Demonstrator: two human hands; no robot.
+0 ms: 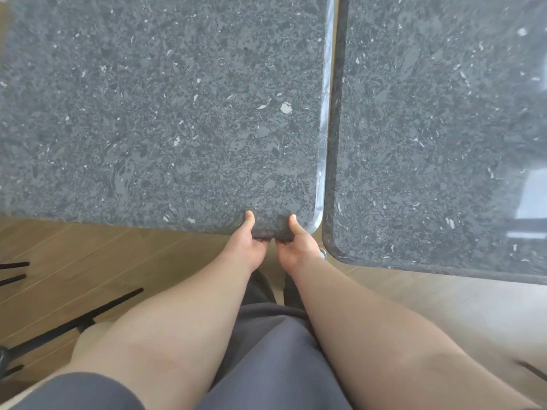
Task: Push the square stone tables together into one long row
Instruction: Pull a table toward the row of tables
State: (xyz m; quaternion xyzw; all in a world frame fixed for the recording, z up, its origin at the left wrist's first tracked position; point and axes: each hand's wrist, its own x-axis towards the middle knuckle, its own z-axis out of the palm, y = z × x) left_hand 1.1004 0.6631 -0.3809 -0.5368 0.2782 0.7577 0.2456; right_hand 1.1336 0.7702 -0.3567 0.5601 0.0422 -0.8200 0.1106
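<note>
The left stone table [159, 113] lies ahead of you, a thin gap from the right stone table [444, 143], and your left hand [247, 247] and right hand [297, 247] both grip its near edge beside that corner, thumbs on top.

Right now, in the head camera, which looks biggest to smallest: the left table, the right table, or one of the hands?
1. Left table, biggest.
2. Right table, cut off, so unsure.
3. Left hand and right hand, alike, smallest.
</note>
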